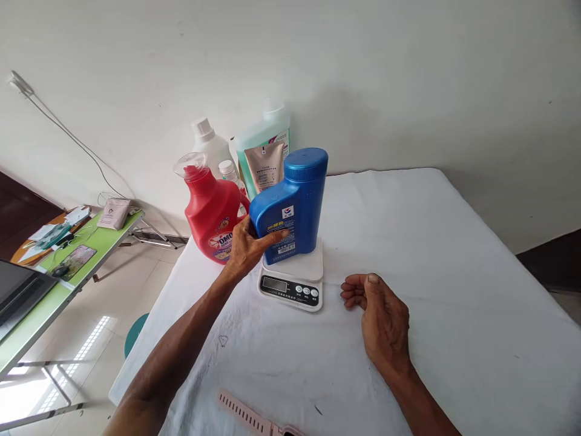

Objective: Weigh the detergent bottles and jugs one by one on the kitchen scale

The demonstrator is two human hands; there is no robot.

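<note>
Left hand [247, 245] has its grip closed round the blue bottle [290, 206], which stands upright on the white kitchen scale [293, 278], cap on. Right hand [379, 315] rests loosely curled on the white surface [454, 272], holding nothing, just beside the scale. Bottle's placed but not let go; display looks blank. Red detergent jug [211, 215] and other bottles wait behind, near the wall.
</note>
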